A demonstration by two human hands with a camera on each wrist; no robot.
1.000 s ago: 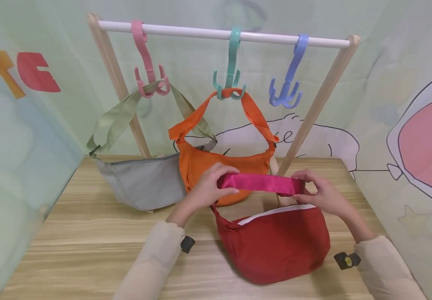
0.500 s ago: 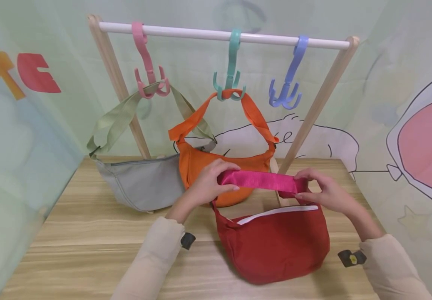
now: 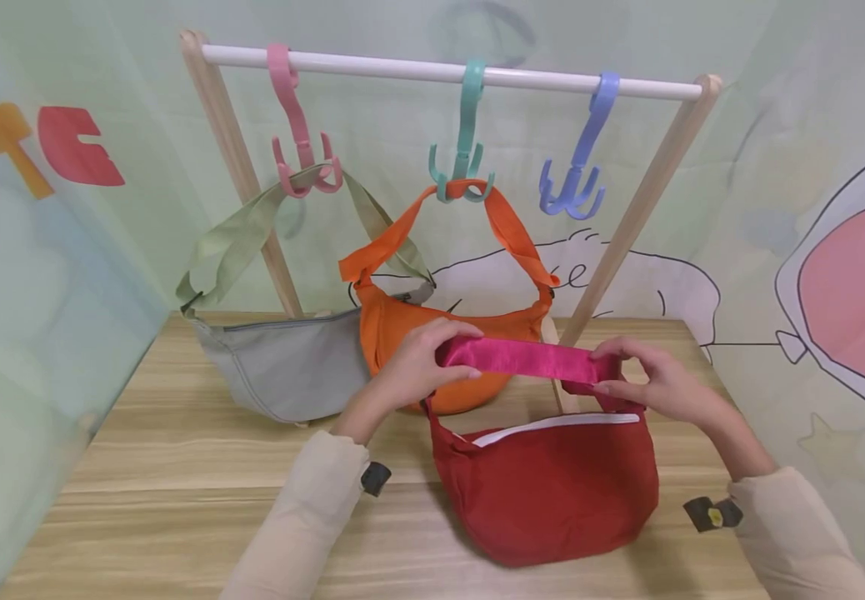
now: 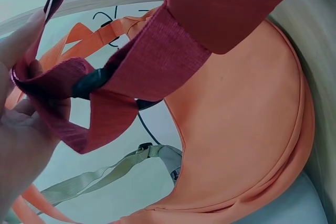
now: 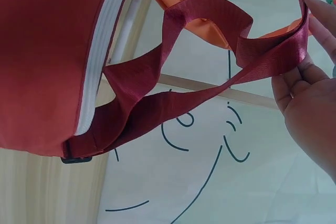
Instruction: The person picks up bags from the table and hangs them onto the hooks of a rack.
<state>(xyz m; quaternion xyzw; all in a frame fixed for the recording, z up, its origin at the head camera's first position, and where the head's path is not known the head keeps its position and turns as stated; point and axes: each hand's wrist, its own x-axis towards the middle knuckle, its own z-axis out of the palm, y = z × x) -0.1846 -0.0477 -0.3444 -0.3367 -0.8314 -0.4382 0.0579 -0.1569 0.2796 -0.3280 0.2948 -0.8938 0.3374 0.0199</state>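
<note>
A red shoulder bag (image 3: 545, 496) with a white zipper stands at the front of the table. Its shiny crimson strap (image 3: 530, 360) is stretched level above the bag between both hands. My left hand (image 3: 419, 362) grips the strap's left end, thumb below and fingers above. At the other end, my right hand (image 3: 661, 382) pinches the strap between thumb and fingers. The left wrist view shows the strap folded through a dark buckle (image 4: 90, 83) beside the left hand. In the right wrist view, a loop of the strap hangs loose between bag and fingers.
Behind stands a wooden rack with a white rail (image 3: 387, 67). A grey bag (image 3: 297, 367) hangs from the pink hook (image 3: 293, 117), an orange bag (image 3: 395, 333) from the green hook (image 3: 468, 117). The blue hook (image 3: 578, 158) at right carries no bag.
My right hand has shifted slightly right, and the left has risen a little. The strap sits slightly higher and is drawn out a bit wider. The red bag has barely moved.
</note>
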